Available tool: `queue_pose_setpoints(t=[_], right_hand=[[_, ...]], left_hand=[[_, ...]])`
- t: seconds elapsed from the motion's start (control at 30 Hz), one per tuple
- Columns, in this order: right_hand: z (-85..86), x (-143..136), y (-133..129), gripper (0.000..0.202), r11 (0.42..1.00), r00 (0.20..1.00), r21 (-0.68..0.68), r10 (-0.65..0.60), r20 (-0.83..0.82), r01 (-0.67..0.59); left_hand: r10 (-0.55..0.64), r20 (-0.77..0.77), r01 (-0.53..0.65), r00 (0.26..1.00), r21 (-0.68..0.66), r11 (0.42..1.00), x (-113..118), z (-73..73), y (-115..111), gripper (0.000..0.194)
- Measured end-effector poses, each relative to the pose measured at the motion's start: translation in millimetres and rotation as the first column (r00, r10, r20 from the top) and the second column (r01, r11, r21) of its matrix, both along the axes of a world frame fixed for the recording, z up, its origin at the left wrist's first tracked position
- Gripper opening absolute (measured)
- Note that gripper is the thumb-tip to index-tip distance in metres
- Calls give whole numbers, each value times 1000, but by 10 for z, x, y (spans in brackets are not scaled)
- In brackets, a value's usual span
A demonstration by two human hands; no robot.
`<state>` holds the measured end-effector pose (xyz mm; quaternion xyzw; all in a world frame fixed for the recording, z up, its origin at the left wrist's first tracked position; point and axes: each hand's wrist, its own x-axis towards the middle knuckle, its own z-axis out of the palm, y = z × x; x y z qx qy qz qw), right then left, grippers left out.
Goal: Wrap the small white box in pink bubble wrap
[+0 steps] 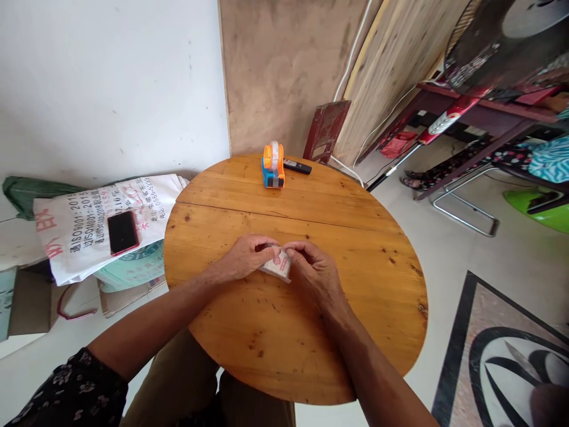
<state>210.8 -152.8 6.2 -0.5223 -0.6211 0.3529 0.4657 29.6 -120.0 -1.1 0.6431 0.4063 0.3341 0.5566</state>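
Observation:
A small, flat white pack with red print (pixel 281 265), seemingly in clear wrapping, is held just over the middle of the round wooden table (pixel 267 320). My left hand (pixel 246 255) pinches its left upper edge between thumb and fingers. At the pack's upper right corner, the thumb and fingertips of my right hand (pixel 316 267) are closed on it. My fingers cover the pack's upper edge, so its exact kind cannot be made out.
An orange and blue tape dispenser (pixel 273 169) and a black remote-like object (pixel 297 166) stand at the table's far edge. Left of the table, a phone (pixel 123 232) lies on white printed sacks (pixel 84 237). A chair (pixel 326 131) and a fan (pixel 502 47) are beyond; a person sits at right.

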Motion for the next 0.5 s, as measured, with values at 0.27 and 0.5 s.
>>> queue_pose_setpoints(t=[0.27,0.5], right_hand=[[-96,-61,-18,15,945,948,324,-65,310,-42],[-127,-52,-36,20,883,906,458,-108,409,-101]], left_hand=[[28,3,-28,1000,-54,998,-2,-6,12,27],[5,24,-1,1000,-182,983,-73,14,42,30]])
